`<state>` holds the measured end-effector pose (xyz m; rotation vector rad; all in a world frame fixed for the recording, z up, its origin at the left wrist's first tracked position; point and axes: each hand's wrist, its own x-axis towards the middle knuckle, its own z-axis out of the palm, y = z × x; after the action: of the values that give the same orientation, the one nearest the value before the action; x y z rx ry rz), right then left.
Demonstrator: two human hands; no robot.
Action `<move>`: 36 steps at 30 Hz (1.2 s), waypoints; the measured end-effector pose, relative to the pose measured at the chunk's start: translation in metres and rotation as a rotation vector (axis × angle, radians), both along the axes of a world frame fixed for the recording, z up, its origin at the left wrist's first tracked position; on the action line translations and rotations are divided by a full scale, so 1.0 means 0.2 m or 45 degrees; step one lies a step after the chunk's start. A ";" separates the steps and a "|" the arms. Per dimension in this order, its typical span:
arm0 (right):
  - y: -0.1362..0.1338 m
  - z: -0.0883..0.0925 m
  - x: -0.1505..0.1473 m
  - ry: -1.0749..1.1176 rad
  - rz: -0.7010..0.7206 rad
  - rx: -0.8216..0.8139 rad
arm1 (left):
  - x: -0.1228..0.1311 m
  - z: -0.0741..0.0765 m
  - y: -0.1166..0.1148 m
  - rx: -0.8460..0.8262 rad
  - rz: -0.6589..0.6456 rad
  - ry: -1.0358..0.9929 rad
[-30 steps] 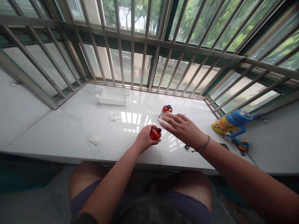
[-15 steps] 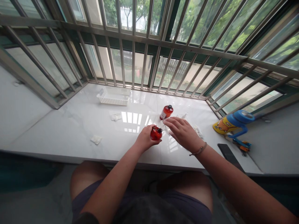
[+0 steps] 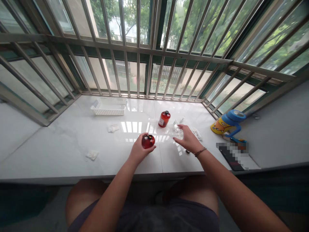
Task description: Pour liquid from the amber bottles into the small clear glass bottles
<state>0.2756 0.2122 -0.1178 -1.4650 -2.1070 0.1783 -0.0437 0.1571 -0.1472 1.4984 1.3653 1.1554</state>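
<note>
My left hand [image 3: 141, 146] is wrapped round a red-amber bottle [image 3: 148, 141], tilted so that its dark neck faces up and right. To the right of it, my right hand [image 3: 185, 138] curves thumb and fingers about a clear plastic thing [image 3: 176, 131], whose exact kind I cannot make out. Behind the hands a second red bottle [image 3: 164, 120] stands upright with a black cap and a white label. On the counter by my right wrist lies a small black piece [image 3: 187, 151], partly covered by the hand.
A white perforated basket [image 3: 108, 111] sits at the back left. Crumpled white tissues [image 3: 92, 155] lie on the white counter [image 3: 60, 145]. At the right stand a blue-and-yellow flask [image 3: 228, 122] and a dark phone [image 3: 230, 156]. Metal bars [image 3: 138, 51] line the window.
My hands have drawn apart, and the clear thing has moved right, away from the held bottle. That bottle has shifted left. The small black piece now shows near my wrist. The view has shifted.
</note>
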 end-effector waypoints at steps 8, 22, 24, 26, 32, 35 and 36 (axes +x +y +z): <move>0.12 -0.16 0.18 0.045 -0.188 -0.046 | -0.09 -0.01 -0.01 -0.019 0.172 -0.075; -0.06 -0.25 0.22 0.118 -0.248 0.060 | -0.28 0.09 0.26 -0.003 0.468 -0.134; -0.15 -0.26 0.23 0.126 -0.265 0.182 | -0.32 0.09 0.30 -0.004 0.477 -0.150; -0.26 -0.28 0.26 0.117 -0.296 0.303 | -0.37 0.09 0.32 -0.005 0.453 -0.140; -0.45 -0.44 0.37 0.119 -0.443 0.435 | -0.44 0.07 0.34 -0.031 0.345 -0.061; -0.46 -0.51 0.41 0.140 -0.506 0.459 | -0.45 0.05 0.34 -0.033 0.366 -0.030; -0.45 -0.52 0.42 0.153 -0.523 0.465 | -0.45 0.04 0.34 -0.035 0.373 -0.023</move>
<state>0.3598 0.1213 -0.2221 -1.5729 -1.5972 -0.2557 -0.1335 0.2254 -0.1390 1.2936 1.6201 1.3194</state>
